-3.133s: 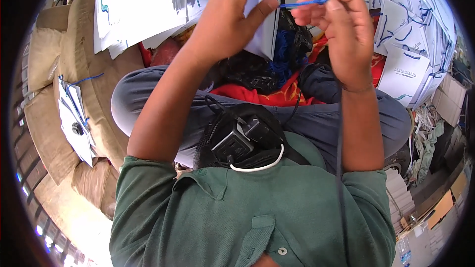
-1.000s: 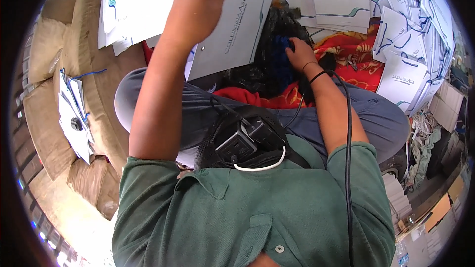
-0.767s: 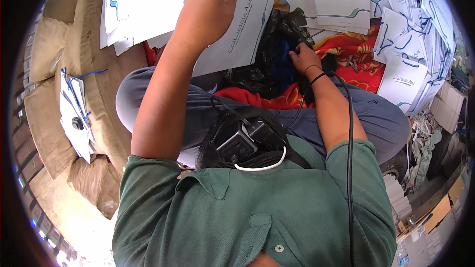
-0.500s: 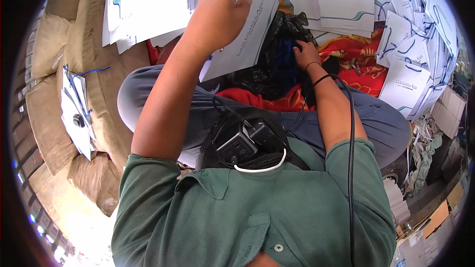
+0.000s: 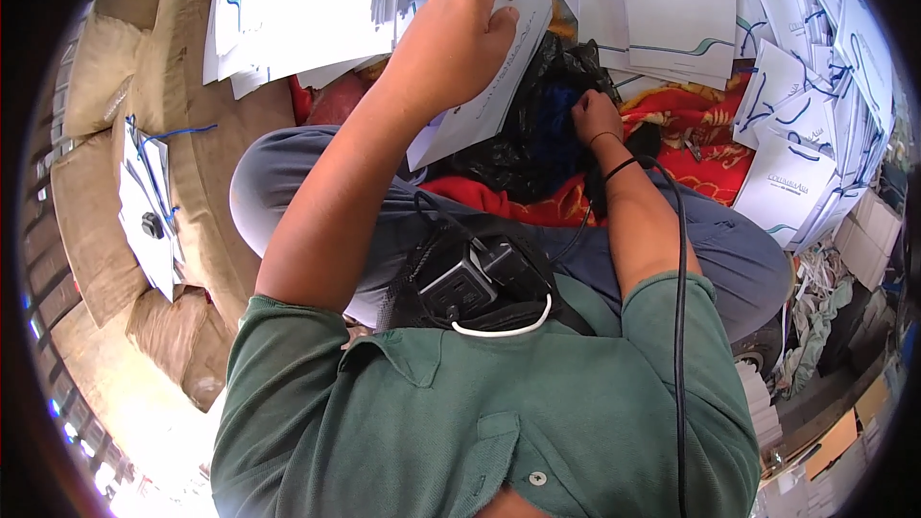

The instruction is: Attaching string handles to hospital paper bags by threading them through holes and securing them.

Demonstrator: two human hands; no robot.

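My left hand point(image 5: 459, 43) grips the top edge of a white paper bag point(image 5: 470, 129) with printing on its side. The bag is tilted above my crossed legs, its eyelet holes and a bit of blue cord showing near my fingers. To the right, my right hand point(image 5: 599, 121) is closed at the edge of a black plastic bag point(image 5: 494, 171). Dark blue cords point(image 5: 554, 117) lie bunched in this plastic bag, right by my fingertips. Whether a cord is pinched there is too small to tell.
White paper bags point(image 5: 676, 10) lie ahead, and more with blue cord handles point(image 5: 787, 177) pile up at the right. A large white stack point(image 5: 302, 10) stands front left. A red patterned blanket point(image 5: 696, 163) lies beneath. Left is a brown sofa point(image 5: 206, 134); a black cable point(image 5: 681, 326) crosses my right arm.
My left hand and the paper bag have shifted slightly right, and the bag has turned more edge-on. My right hand's fingers have drawn in from reaching among the cords to closed.
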